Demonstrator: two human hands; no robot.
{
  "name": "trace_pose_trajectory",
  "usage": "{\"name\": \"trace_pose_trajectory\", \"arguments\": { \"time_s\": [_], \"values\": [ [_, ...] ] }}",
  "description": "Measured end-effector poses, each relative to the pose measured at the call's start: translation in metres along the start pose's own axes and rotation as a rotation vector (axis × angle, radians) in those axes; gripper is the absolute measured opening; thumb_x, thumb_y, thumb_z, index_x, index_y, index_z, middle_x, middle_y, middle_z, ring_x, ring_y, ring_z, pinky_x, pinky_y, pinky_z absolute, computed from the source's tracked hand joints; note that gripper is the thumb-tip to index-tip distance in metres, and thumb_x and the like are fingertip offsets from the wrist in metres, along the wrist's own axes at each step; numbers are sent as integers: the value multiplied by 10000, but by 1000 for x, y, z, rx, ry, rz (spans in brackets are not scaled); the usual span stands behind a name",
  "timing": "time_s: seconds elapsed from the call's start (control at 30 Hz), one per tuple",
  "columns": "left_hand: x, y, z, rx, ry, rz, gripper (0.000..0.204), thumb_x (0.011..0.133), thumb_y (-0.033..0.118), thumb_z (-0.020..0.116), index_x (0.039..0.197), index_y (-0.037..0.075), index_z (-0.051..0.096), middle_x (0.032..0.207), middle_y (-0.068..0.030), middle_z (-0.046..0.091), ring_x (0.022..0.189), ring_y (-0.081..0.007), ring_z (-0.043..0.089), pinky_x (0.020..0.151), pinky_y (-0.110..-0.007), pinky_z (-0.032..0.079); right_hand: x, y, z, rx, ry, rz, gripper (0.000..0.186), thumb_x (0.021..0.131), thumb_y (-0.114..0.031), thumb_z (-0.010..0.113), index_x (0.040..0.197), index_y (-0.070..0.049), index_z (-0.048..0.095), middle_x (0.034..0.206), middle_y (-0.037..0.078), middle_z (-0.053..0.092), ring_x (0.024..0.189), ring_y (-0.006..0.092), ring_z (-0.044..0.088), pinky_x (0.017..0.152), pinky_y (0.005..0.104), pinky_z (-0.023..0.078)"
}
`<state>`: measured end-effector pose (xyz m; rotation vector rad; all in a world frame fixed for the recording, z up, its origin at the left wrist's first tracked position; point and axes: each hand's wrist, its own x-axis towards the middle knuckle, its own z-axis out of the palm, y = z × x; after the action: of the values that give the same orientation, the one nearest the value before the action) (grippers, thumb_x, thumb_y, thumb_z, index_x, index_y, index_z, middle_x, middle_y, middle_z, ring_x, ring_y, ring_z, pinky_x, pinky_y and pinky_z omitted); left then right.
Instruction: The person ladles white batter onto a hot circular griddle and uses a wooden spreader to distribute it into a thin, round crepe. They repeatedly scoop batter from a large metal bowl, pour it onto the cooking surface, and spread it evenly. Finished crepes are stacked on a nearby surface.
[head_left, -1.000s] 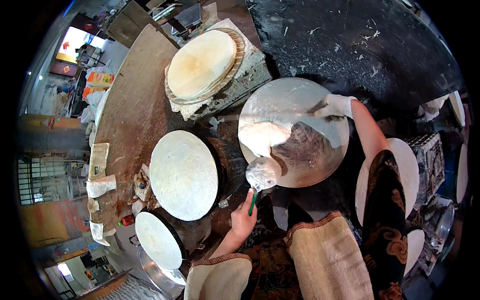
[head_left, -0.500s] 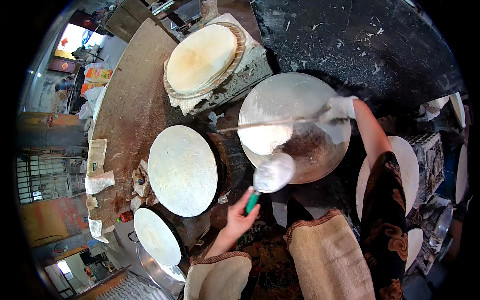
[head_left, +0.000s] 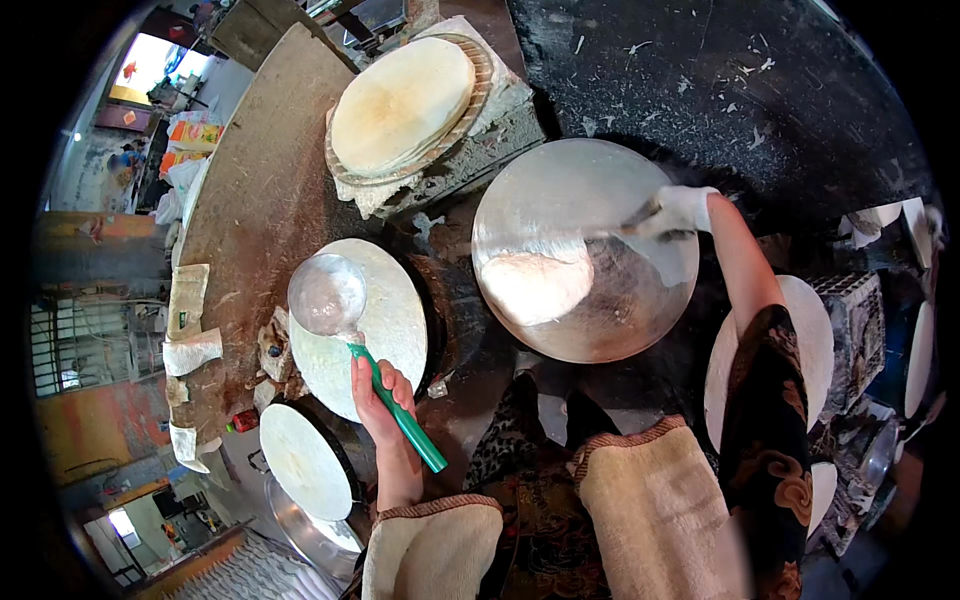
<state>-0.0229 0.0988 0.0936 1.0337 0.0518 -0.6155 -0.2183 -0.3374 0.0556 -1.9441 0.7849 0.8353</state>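
Observation:
My left hand [head_left: 381,405] is closed round the green handle of a ladle [head_left: 327,294]. Its round metal bowl hovers above a griddle covered by a pale, thin pancake [head_left: 385,335]. My right hand [head_left: 687,209], in a white glove, grips a long thin spreader [head_left: 620,229], smeared by motion, over a large round griddle [head_left: 560,180]. A patch of white batter [head_left: 537,283] lies on the left part of that griddle, and steam veils the surface round it.
A stack of pale flatbreads [head_left: 405,105] rests on a woven tray beyond the griddles. A smaller pale round [head_left: 305,460] sits at lower left, over a metal basin [head_left: 318,528]. Another large pale round [head_left: 800,350] is beside my right arm, near a crate [head_left: 852,320].
My left hand has carried the ladle left, from the large griddle's near edge to above the left pancake. The batter patch has shifted and changed shape while my right hand stays over it.

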Motion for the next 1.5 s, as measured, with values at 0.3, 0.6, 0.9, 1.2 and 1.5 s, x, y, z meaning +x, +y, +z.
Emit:
{"name": "trace_pose_trajectory", "arguments": {
  "time_s": [0.3,0.6,0.9,1.2,1.5],
  "values": [
    [-27,6,-4,48,-31,20,223,989,251,400,1132,90,459,603,-2,406,413,-90,375,346,-217,326,-19,34,-30,132,-39,-73,359,759,-281,700,1077,-117,683,639,-7,571,470,68,444,393,224,316],
    [-43,7,-8,-161,-104,-27,375,995,236,358,1346,100,357,626,-7,415,396,-88,368,317,-217,326,-22,21,4,-5,-155,-20,331,786,-344,669,975,-73,687,625,13,583,455,102,465,409,261,368],
    [-7,29,-24,-717,-378,-109,424,992,238,354,1352,17,340,650,-39,443,375,-86,403,300,-195,370,-176,141,150,6,347,-8,283,730,-151,739,970,-21,662,795,47,654,651,112,583,553,282,474],
    [-9,66,-48,-661,-411,-142,398,1001,204,354,1339,-5,352,549,15,368,379,-56,349,323,-185,342,-50,-115,342,869,426,-105,387,845,-326,599,1060,-6,562,791,65,588,682,175,534,624,312,442],
    [-38,128,-58,-167,-256,-23,335,996,223,376,1304,95,406,493,54,352,320,-37,314,256,-185,286,-43,-109,355,206,906,423,402,893,-294,472,1197,-34,515,920,265,627,877,420,606,767,485,475]
  ]
}}
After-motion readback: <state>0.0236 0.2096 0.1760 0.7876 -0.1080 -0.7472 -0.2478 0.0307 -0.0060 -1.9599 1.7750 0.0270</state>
